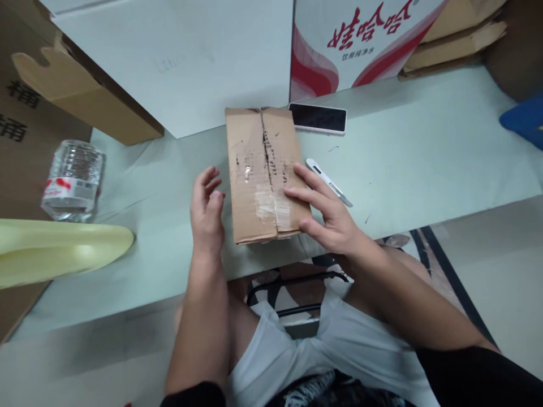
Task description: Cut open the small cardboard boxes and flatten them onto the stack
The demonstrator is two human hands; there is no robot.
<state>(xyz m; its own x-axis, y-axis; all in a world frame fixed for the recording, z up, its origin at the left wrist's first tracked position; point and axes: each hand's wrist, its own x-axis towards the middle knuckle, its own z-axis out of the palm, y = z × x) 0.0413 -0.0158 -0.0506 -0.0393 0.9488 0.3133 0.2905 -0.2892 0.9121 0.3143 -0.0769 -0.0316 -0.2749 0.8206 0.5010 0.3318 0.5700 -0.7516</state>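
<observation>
A brown cardboard box [250, 186] lies on the pale green table [407, 152], its top flaps meeting along a dark, worn seam with clear tape near the front end. My right hand [328, 212] rests its spread fingertips on the box's right side and holds nothing. Just left of the box, my left hand [207, 212] is raised with its fingers loosely curved and apart from the thumb, not touching the cardboard. A white utility knife [328, 182] lies to the right of the box. Behind the box's right corner is a phone [320, 118] with a dark screen.
White cartons [190, 62] stand along the back, one with red print [318, 68]. A water bottle [74, 181] lies at the left, near a pale yellow object [63, 251]. Folded cardboard [453, 48] is at the back right, with a blue item [526, 121] at the right edge.
</observation>
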